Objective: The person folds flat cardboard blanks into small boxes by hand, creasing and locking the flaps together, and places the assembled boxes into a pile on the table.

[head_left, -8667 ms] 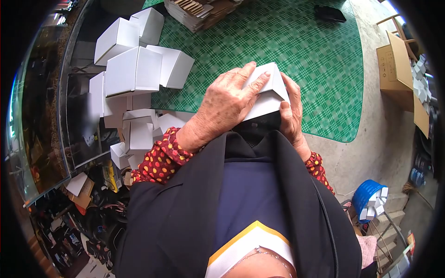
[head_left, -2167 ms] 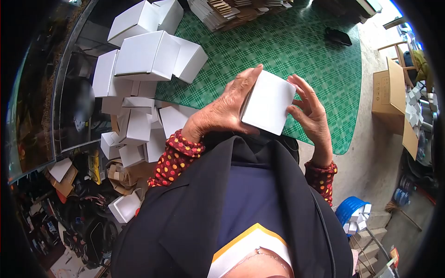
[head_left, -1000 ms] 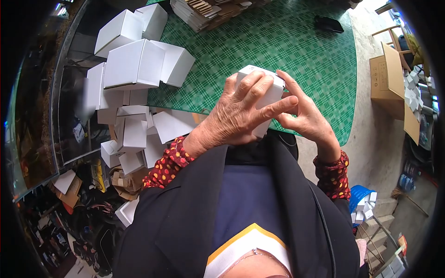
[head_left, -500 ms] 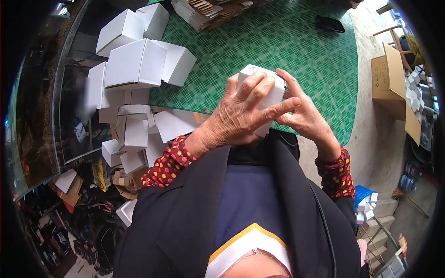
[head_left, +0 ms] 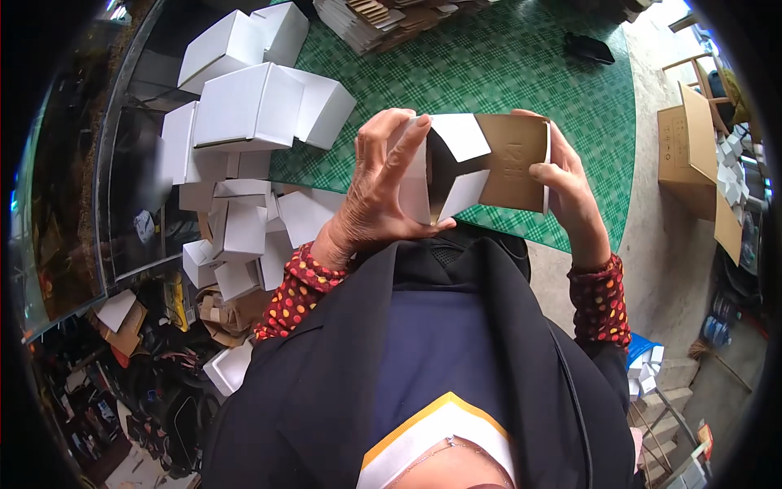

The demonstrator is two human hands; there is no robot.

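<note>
Between my hands is a small cardboard box [head_left: 511, 160], white outside and brown inside, with its lid flap and two white side flaps spread and its mouth facing right. My left hand [head_left: 381, 175] grips the body of the box, thumb along the lower edge and fingers over the top. My right hand [head_left: 570, 183] pinches the far end of the lid flap, fingers behind it and thumb in front. The inside of the box looks dark, and its bottom is hidden.
White folded boxes [head_left: 248, 106] are piled on the table's left side and below it. A stack of flat cardboard [head_left: 358, 24] lies at the back of the green checked table [head_left: 423, 73]. A black object [head_left: 590, 49] rests far right; a large carton [head_left: 684, 155] stands beyond.
The box, closed half a second ago, is now open with its flaps spread. My right hand has moved right with the lid flap; my left hand has shifted left around the body.
</note>
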